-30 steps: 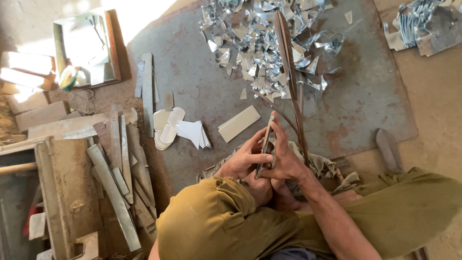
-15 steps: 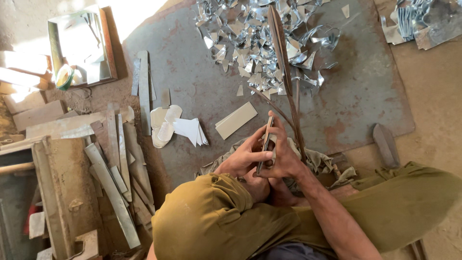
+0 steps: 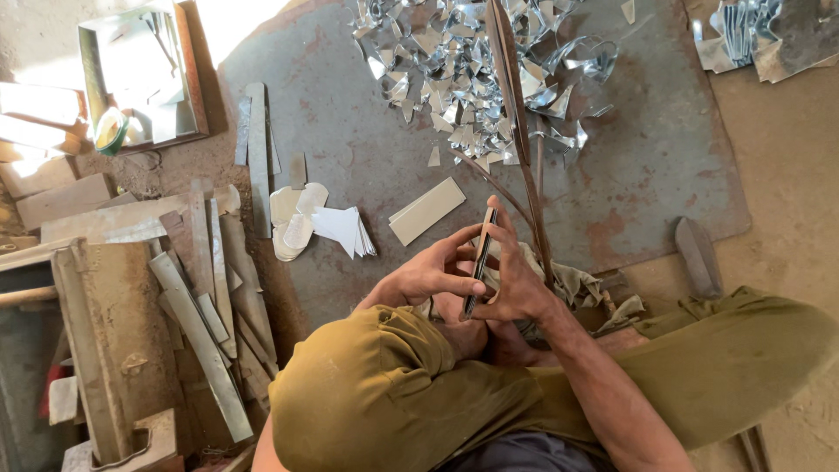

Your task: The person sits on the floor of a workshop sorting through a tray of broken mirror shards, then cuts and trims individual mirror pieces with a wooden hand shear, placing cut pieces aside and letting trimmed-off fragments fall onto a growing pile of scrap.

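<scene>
We're sitting on a rusty floor sheet [image 3: 664,175], shiny offcuts [image 3: 472,79] ahead | both hands, left hand [image 3: 428,275] and right hand [image 3: 516,280], are pinching the metal strip [image 3: 479,260] shut-fingered | its long axis is running away from us.

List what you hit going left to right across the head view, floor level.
Open metal-lined tray → long grey metal strips → fan of white cut sheet pieces → pale rectangular plate → thin flat strip between both hands → grey wedge-shaped block.
</scene>
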